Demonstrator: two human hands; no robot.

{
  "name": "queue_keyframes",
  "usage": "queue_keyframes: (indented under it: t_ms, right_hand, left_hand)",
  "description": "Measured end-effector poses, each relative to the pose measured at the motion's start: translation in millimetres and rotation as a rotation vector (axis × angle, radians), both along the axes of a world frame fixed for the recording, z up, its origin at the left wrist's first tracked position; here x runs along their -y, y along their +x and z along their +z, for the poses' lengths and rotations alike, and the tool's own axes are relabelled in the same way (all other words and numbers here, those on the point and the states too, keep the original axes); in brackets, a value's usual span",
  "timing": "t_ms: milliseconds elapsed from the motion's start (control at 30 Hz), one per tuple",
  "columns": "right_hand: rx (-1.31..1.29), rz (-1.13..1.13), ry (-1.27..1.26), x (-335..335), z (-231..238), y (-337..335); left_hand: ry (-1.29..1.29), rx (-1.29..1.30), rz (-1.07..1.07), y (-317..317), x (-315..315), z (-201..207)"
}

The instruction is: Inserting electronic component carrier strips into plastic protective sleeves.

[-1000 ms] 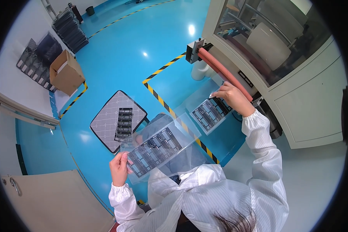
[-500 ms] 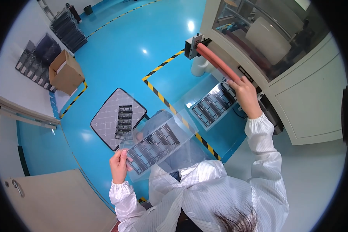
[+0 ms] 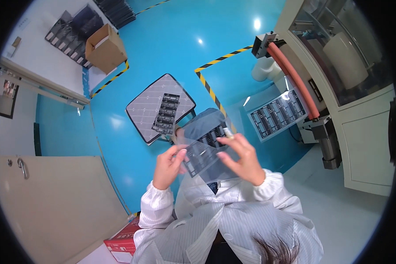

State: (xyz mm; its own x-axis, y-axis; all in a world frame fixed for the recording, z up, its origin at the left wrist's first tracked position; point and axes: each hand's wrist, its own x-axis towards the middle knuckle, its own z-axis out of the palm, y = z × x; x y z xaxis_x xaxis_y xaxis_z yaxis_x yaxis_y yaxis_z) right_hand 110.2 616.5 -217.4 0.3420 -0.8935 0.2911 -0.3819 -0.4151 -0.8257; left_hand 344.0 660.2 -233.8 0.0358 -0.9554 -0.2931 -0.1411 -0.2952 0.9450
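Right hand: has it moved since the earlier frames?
Yes. The right hand has come back from the machine's orange roller to the clear sheet in front of the chest, opposite the left hand.

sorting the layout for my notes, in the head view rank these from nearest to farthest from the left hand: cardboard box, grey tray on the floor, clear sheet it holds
1. Clear sheet, in the left hand.
2. Grey tray, on the floor just beyond.
3. Cardboard box, far off at upper left.
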Motion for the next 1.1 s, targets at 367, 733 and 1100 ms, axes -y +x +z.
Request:
queue_keyframes:
  t_ms: [367,733,1100]
  right_hand:
    - [0.296,-0.095,0.229,3,-22,9]
    - [0.187,-0.132,0.25,12,-29,-22]
    - [0.157,0.007,-0.086,5,-11,47]
  left_hand:
    - [-0.017,0.022,0.029,-1,-2,-7]
    - [-0.064,-0.002,0.079,20,-6,-5]
    - [-0.207,-0.11,0.095,-16,-6,-9]
